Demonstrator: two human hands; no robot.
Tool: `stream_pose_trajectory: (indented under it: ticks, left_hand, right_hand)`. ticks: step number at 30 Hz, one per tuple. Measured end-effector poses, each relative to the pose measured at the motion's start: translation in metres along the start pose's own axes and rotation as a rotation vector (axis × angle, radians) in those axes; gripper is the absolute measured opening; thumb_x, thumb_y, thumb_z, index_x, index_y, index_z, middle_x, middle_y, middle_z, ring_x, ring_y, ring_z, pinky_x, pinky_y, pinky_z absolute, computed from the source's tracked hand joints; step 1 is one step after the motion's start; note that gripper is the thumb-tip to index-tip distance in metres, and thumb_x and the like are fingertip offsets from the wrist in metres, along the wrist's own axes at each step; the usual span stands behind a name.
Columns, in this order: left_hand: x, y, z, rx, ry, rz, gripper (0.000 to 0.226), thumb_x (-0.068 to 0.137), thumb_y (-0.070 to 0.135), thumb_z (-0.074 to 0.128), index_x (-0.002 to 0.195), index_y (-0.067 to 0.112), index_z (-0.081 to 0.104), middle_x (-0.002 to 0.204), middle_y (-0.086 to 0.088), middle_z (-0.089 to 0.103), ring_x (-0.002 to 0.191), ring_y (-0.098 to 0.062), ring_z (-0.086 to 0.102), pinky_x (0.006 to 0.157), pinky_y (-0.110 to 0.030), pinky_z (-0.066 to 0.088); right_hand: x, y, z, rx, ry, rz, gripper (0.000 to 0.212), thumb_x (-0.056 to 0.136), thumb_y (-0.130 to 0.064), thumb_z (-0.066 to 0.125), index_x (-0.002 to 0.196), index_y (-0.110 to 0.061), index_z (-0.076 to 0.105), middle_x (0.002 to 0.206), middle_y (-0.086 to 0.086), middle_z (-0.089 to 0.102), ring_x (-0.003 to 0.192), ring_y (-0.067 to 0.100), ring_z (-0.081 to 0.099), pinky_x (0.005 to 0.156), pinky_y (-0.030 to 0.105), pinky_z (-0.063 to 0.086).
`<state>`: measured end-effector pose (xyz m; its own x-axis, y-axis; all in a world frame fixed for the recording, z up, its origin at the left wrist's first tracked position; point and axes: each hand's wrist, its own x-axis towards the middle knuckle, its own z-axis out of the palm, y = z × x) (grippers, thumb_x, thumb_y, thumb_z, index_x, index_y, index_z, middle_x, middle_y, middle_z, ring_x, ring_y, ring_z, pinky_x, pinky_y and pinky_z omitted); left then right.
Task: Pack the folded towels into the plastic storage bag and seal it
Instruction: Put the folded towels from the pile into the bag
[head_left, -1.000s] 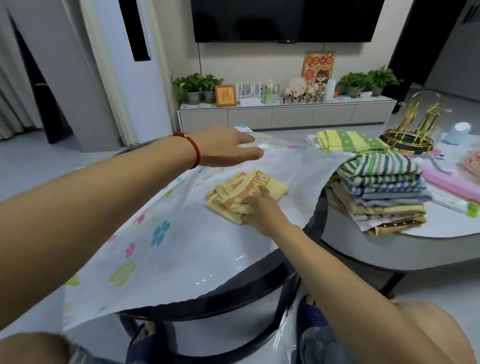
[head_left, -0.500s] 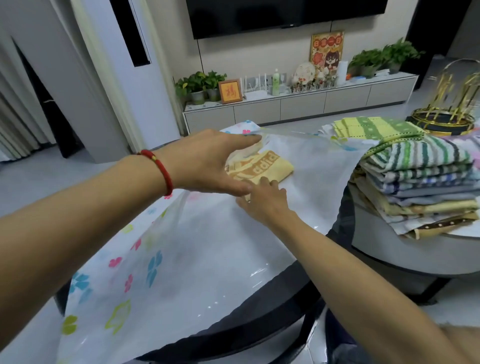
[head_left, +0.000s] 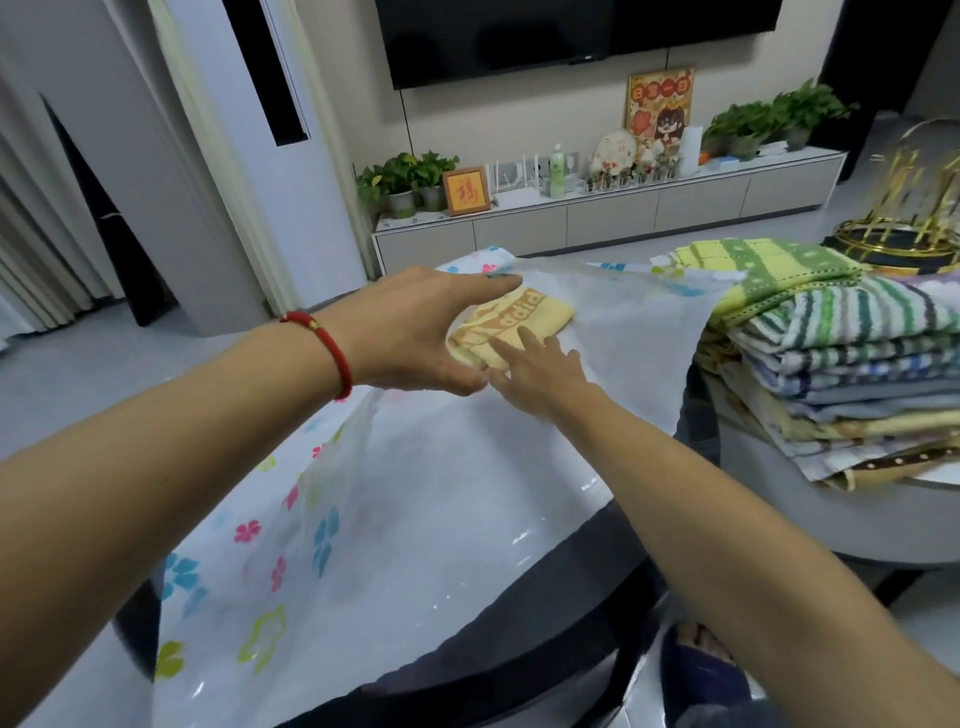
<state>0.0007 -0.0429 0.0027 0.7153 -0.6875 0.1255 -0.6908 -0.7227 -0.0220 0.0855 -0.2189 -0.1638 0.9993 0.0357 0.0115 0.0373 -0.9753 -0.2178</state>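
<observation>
A living room with a wall-mounted television (head_left: 576, 36) lies behind a dark round worktop (head_left: 530, 623). Spread across it is the clear plastic storage bag printed with coloured flowers (head_left: 363, 519), and a folded yellow towel with orange lettering (head_left: 524, 319) lies deep inside it. The left hand (head_left: 415, 332) hovers spread open over the towel; the right hand (head_left: 540, 374) presses flat on the towel's near edge. A stack of folded striped towels (head_left: 841, 364) waits on the neighbouring light worktop (head_left: 810, 530).
</observation>
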Motion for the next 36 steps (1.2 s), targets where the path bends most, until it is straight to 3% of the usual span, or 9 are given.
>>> stream_pose_trajectory:
  ticks: [5,8,10,12,20,24,28,34,36]
  left_hand:
    - [0.008,0.013,0.009,-0.031,-0.018,-0.044,0.092,0.077,0.049,0.074,0.154,0.038,0.025,0.152,0.004,0.045,0.125,-0.026,0.048,0.094,-0.033,0.041]
    - [0.012,0.022,0.018,-0.067,-0.013,-0.046,0.088,0.077,0.049,0.074,0.152,0.038,0.029,0.156,0.007,0.038,0.136,-0.022,0.041,0.106,-0.034,0.036]
    - [0.018,0.029,0.023,-0.066,-0.027,-0.058,0.086,0.077,0.051,0.072,0.151,0.040,0.030,0.161,0.005,0.028,0.142,-0.023,0.033,0.114,-0.041,0.033]
    - [0.027,0.038,0.027,-0.052,-0.024,-0.066,0.084,0.077,0.051,0.072,0.150,0.041,0.032,0.163,0.002,0.022,0.143,-0.026,0.032,0.113,-0.045,0.035]
    - [0.066,0.051,0.049,0.047,0.009,-0.096,0.078,0.076,0.057,0.067,0.147,0.043,0.037,0.163,0.011,0.019,0.139,-0.025,0.038,0.100,-0.044,0.047]
    - [0.077,0.046,0.058,0.047,-0.015,-0.113,0.081,0.076,0.059,0.066,0.148,0.045,0.033,0.163,0.011,0.020,0.140,-0.024,0.037,0.102,-0.043,0.046]
    - [0.077,0.047,0.060,0.058,-0.037,-0.134,0.077,0.077,0.057,0.066,0.147,0.046,0.035,0.159,0.008,0.031,0.137,-0.024,0.041,0.100,-0.043,0.047]
    - [0.065,0.044,0.052,0.027,-0.103,-0.241,0.072,0.075,0.055,0.067,0.142,0.049,0.041,0.129,0.004,0.063,0.091,-0.017,0.057,0.078,-0.030,0.050]
    - [0.062,0.040,0.045,-0.026,-0.131,-0.257,0.074,0.076,0.051,0.069,0.143,0.047,0.040,0.130,0.003,0.064,0.076,-0.009,0.060,0.069,-0.027,0.045]
  right_hand:
    - [-0.091,0.051,-0.044,-0.143,0.171,-0.213,0.048,0.102,-0.047,0.046,0.145,-0.029,0.056,0.157,0.004,0.048,0.137,0.030,0.050,0.101,0.048,0.049]
    - [-0.138,0.097,-0.081,-0.122,0.515,-0.261,0.039,0.093,-0.039,0.050,0.108,-0.015,0.077,0.109,0.006,0.076,0.091,0.032,0.071,0.080,0.043,0.055]
    - [-0.147,0.134,-0.107,-0.070,0.764,-0.153,0.033,0.090,-0.033,0.053,0.091,-0.011,0.077,0.088,0.007,0.074,0.072,0.032,0.066,0.069,0.041,0.054]
    - [-0.136,0.168,-0.132,-0.003,0.851,0.054,0.029,0.092,-0.029,0.055,0.093,-0.009,0.075,0.092,0.011,0.071,0.079,0.033,0.064,0.071,0.043,0.054]
    - [-0.033,0.275,-0.154,-0.026,0.154,0.536,0.041,0.105,-0.034,0.040,0.135,-0.016,0.063,0.142,0.025,0.056,0.124,0.047,0.054,0.108,0.054,0.047]
    - [-0.006,0.287,-0.155,0.013,0.018,0.610,0.055,0.098,-0.051,0.058,0.145,-0.022,0.057,0.159,0.021,0.041,0.144,0.048,0.038,0.120,0.057,0.030]
    - [0.003,0.295,-0.159,0.238,0.153,0.560,0.036,0.087,-0.025,0.082,0.122,-0.017,0.076,0.140,0.013,0.062,0.129,0.037,0.055,0.113,0.049,0.040]
    - [-0.027,0.265,-0.181,0.543,0.544,0.407,0.027,0.086,-0.005,0.077,0.108,-0.021,0.080,0.114,0.012,0.071,0.084,0.025,0.068,0.069,0.035,0.059]
    - [-0.052,0.247,-0.195,0.633,0.607,0.333,0.029,0.084,-0.005,0.076,0.104,-0.026,0.080,0.105,0.009,0.073,0.064,0.014,0.062,0.050,0.023,0.050]
